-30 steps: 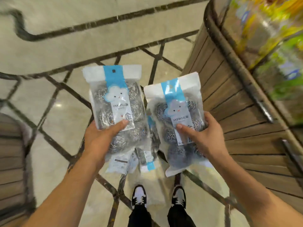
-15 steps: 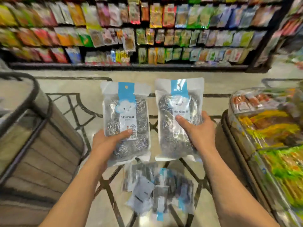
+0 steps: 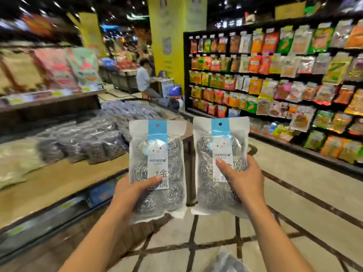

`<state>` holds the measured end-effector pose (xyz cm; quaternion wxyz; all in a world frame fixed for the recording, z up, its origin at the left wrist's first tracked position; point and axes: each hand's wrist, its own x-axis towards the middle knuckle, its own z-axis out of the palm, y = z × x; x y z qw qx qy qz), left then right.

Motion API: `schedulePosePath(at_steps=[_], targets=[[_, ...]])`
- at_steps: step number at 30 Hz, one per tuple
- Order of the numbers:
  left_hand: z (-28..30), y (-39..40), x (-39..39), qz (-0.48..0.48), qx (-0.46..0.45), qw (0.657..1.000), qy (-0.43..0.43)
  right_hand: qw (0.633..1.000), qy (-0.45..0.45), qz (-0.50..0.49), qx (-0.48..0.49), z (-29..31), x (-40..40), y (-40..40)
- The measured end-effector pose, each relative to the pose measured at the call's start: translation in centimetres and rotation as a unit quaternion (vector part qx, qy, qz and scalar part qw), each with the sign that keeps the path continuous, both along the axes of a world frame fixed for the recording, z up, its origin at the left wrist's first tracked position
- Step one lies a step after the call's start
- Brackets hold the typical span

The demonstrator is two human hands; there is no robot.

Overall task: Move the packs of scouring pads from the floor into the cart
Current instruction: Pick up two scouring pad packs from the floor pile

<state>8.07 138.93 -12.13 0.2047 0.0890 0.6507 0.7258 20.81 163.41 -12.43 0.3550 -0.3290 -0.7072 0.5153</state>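
Packs raised | left hand (image 3: 128,195) grips left pack (image 3: 158,165) | right hand (image 3: 242,178) grips right pack (image 3: 220,160)

Centre frame, the left hand (image 3: 130,195) grips one pack of scouring pads (image 3: 157,165) upright, the right hand (image 3: 242,178) grips a second pack (image 3: 220,163) beside it; snack shelves (image 3: 284,71) fill the upper right.

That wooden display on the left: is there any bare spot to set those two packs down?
Yes. A bare wooden strip runs along the display's near edge, between the rows of dark bagged goods and the front rail. Farther back it is crowded with bags. Both hands are full: left hand, right hand.
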Motion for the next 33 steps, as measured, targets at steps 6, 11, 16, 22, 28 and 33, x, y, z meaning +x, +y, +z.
schedulePosePath(at_steps=[6, 11, 16, 22, 28, 33], targets=[[1.6, -15.8, -1.4, 0.111, 0.006, 0.993, 0.040, 0.991, -0.003, 0.132, 0.026, 1.6, -6.6, -12.3], [2.1, -30.3, -0.2, 0.231, 0.015, 0.972, 0.032, 0.971, 0.007, 0.236, 0.037, 2.8, -10.8, -26.0], [1.6, -46.0, 1.4, 0.315, 0.030, 0.949, 0.004, 0.941, 0.009, 0.336, 0.042, 2.7, -14.3, -42.7], [2.0, -62.5, 5.1, 0.423, 0.044, 0.905, -0.016, 0.901, 0.006, 0.433, 0.032, 2.2, -16.4, -61.4], [2.0, -75.7, 8.3, 0.517, 0.036, 0.855, 0.006, 0.855, -0.001, 0.516, 0.044, 1.9, -18.2, -77.1], [1.4, -84.2, 10.2, 0.583, 0.048, 0.811, 0.016, 0.812, 0.003, 0.581, 0.053, 2.3, -19.6, -88.3]])
